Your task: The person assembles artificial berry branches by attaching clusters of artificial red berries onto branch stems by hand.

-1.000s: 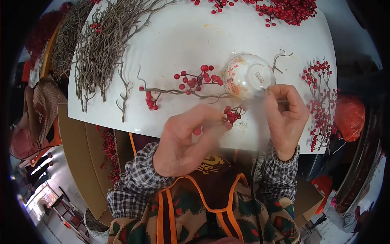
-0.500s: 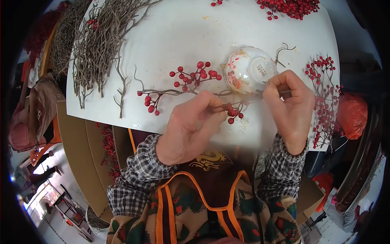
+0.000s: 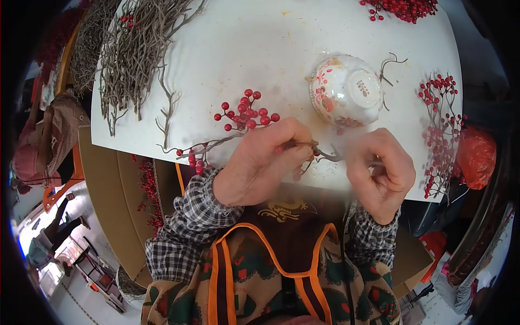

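My left hand (image 3: 262, 162) is closed round a brown branch (image 3: 219, 142) near the table's front edge. Red berries (image 3: 246, 111) on its sprigs show above and left of that hand. The branch's other end reaches out between my hands. My right hand (image 3: 380, 172) has its fingers curled in a pinch close to that end; what is between its fingertips is too small and blurred to name. Just behind my hands an upside-down white bowl (image 3: 346, 91) with a red floral pattern rests on the white table (image 3: 238, 54).
Bare grey-brown twigs (image 3: 132, 59) are piled at the back left. Berry sprigs (image 3: 440, 130) lie at the right edge, beside a red plastic bag (image 3: 476, 157). More berries (image 3: 403, 10) are at the back. A cardboard box (image 3: 105, 200) stands below the table's left front.
The berry branch has shifted left and toward me with my left hand. My right hand has moved down, away from the bowl's edge. The view has shifted slightly.
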The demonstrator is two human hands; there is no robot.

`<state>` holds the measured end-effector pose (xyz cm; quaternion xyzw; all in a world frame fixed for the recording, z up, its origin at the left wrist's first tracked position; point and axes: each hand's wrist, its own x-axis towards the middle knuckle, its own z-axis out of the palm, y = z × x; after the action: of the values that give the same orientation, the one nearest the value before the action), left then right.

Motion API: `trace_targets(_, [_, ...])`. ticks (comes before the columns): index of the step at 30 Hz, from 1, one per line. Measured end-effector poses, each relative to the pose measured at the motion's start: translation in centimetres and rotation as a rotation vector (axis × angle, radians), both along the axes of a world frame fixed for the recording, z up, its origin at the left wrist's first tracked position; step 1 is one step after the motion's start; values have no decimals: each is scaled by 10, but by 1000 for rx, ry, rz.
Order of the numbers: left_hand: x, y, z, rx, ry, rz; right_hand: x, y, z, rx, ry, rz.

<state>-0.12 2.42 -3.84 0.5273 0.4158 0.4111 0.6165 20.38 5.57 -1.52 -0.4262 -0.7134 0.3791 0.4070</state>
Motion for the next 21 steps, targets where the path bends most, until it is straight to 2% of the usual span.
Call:
trace_targets(11, [3, 3, -2, 248, 216, -70, -2, -5, -9, -8, 59, 62])
trace_targets(21, [5, 2, -4, 232, 197, -61, -4, -5, -11, -14, -6, 43])
